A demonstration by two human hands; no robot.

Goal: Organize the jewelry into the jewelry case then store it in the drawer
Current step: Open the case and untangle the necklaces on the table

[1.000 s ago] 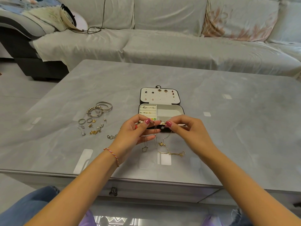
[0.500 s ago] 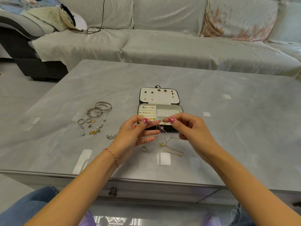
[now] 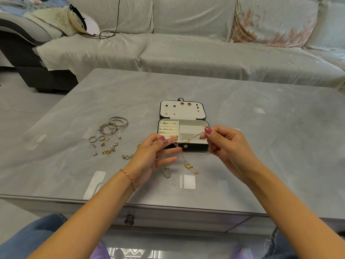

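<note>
- Left hand (image 3: 149, 157) pinches tangled chains (image 3: 175, 144) between thumb and forefinger; other fingers are spread.
- Right hand (image 3: 227, 146) pinches a gold chain (image 3: 194, 136) stretched over the case (image 3: 183, 134).
- Case lies open on the desk (image 3: 261, 146), earrings pinned in its lid.
- Bangles (image 3: 113, 125) and rings (image 3: 97, 139) lie left of the case.
- No writing is legible.

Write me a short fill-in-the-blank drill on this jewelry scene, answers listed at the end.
1. The jewelry case on the table has its lid ____.
2. Both hands pinch thin ____: left hand, right hand.
3. The bangles lie to the ____ of the case.
4. The left wrist wears a braided ____.

Answers: open; chains; left; bracelet
</note>
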